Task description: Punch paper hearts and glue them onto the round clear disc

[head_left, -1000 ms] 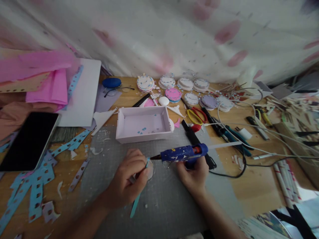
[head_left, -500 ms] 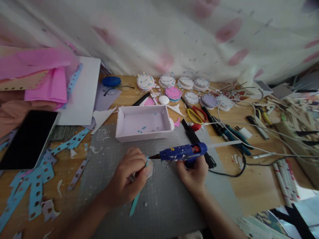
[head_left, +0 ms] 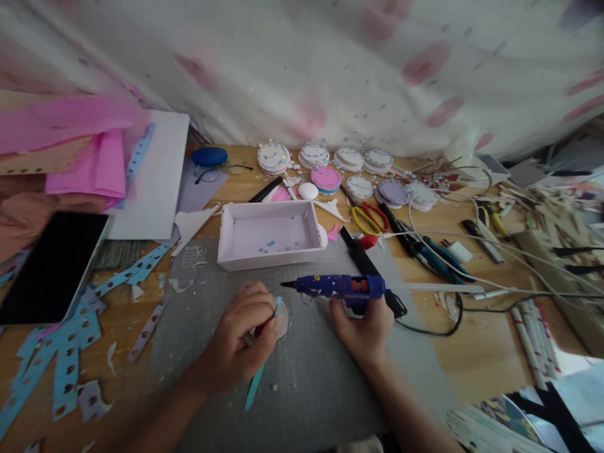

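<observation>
My left hand (head_left: 245,333) is closed in a pinch round teal tweezers (head_left: 255,385), whose lower end sticks out below the palm. At their upper tip, by my fingertips, is a tiny light-blue piece (head_left: 279,301). Just beyond the fingers, a pale round piece (head_left: 284,321) is partly hidden by the hand. My right hand (head_left: 365,327) is wrapped round the handle of a blue hot glue gun (head_left: 337,286). Its dark nozzle points left, a short gap above and right of the tweezers' tip. A long white glue stick (head_left: 434,287) extends from its back.
A grey cutting mat (head_left: 207,296) lies underneath. Behind my hands stands a white box (head_left: 264,258) with small blue hearts inside. Several decorated discs (head_left: 325,178) line the back. Pliers (head_left: 446,258), yellow-and-red-handled scissors (head_left: 370,217) and cables sit right; a phone (head_left: 54,264) and punched blue strips (head_left: 68,371) left.
The glue gun's nozzle has lifted up and away from the blue piece at the tweezers' tip, and the gun is now nearly level. My left hand has stayed almost still.
</observation>
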`<act>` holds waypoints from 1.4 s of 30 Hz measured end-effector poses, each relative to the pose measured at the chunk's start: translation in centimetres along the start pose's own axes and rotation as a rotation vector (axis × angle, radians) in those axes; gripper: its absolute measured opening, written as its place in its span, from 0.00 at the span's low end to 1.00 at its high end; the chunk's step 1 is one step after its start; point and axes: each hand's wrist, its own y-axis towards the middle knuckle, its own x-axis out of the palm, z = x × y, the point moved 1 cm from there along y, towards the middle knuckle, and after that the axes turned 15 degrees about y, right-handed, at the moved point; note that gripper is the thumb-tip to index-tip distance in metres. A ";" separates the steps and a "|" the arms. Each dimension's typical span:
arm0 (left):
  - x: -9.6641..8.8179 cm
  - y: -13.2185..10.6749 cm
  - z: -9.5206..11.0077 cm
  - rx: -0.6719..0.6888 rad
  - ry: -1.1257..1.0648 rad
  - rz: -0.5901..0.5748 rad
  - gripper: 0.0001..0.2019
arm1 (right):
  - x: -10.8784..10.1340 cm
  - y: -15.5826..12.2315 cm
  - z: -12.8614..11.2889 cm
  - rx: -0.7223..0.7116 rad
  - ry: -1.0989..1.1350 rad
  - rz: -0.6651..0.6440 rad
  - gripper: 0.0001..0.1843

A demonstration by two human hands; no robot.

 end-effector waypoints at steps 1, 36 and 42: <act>0.0 0.0 0.0 0.000 0.000 0.003 0.16 | -0.2 0.1 0.1 0.026 -0.025 0.019 0.09; -1.3 -2.1 4.6 -0.177 0.170 0.220 0.19 | -11.7 -0.2 8.3 0.333 -0.401 0.311 0.18; -0.1 -0.8 6.3 -0.337 0.186 0.270 0.19 | -9.1 -3.1 -0.3 -0.117 0.033 0.103 0.12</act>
